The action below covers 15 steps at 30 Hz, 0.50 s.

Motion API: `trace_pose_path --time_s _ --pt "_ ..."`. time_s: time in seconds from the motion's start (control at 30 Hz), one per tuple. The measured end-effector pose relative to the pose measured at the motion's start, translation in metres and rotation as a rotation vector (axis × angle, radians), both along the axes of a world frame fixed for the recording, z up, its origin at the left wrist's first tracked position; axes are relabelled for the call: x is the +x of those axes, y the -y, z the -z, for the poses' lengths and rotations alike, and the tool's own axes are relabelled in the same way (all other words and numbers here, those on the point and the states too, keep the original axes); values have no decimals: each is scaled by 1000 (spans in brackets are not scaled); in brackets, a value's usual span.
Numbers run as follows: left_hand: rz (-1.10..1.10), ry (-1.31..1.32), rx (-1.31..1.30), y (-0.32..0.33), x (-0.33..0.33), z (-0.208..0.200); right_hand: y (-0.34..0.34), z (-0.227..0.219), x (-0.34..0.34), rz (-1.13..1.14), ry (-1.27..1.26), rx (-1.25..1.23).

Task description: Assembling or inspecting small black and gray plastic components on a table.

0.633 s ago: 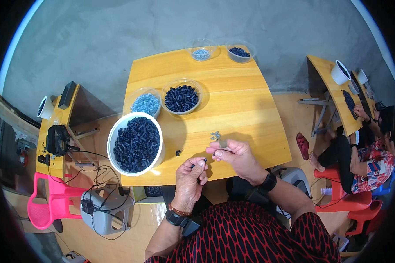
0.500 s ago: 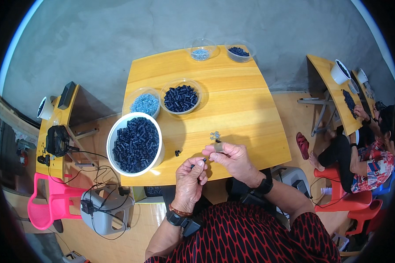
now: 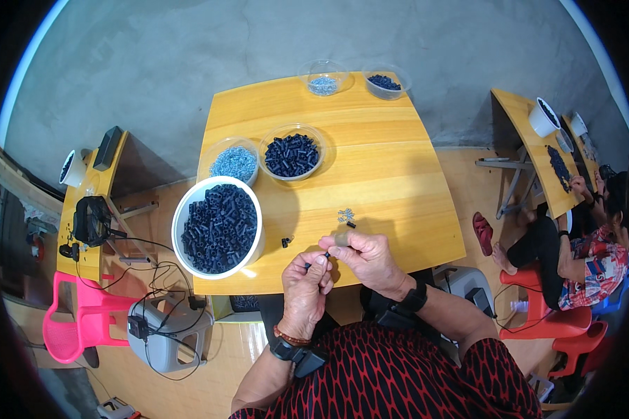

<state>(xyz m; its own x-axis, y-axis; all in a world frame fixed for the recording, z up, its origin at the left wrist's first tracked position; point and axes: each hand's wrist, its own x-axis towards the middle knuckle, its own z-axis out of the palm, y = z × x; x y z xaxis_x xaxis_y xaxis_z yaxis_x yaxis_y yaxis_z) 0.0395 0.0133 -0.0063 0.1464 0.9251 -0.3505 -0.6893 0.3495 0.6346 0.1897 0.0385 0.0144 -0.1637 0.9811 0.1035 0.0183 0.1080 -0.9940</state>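
Note:
Over the table's near edge, my left hand (image 3: 306, 290) is closed with fingertips pinched round a small dark plastic tube (image 3: 327, 255), mostly hidden by the fingers. My right hand (image 3: 370, 264) meets it there, thumb and forefinger pressed together at the tube's end; whatever is between them is too small to make out. A tan cover wraps one right fingertip. Just beyond that hand lie a little heap of silvery metal pins or screws (image 3: 345, 214) and a single dark tube (image 3: 351, 225). Left of them sit a couple of loose dark pieces (image 3: 285, 242).
On the wooden table (image 3: 370, 153) stand a white bucket (image 3: 260, 241) of dark tubes, a clear bowl of metal parts (image 3: 233, 164) and one of tubes (image 3: 291, 155). Two more bowls are at the far edge. A person (image 3: 587, 258) works at the right-hand table; cables (image 3: 164, 300) trail at left.
My right hand has lowered slightly and come closer to my left fingertips. The single dark tube by the metal heap now shows clear of my right fingers. The view has shifted slightly.

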Motion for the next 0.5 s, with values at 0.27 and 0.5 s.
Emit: trace_pose_path --time_s 0.27,0.5 --pt "-97 60 -17 4 6 6 -2 5 -1 -52 54 11" --pt "-60 82 6 4 4 3 -6 5 6 -164 139 201"
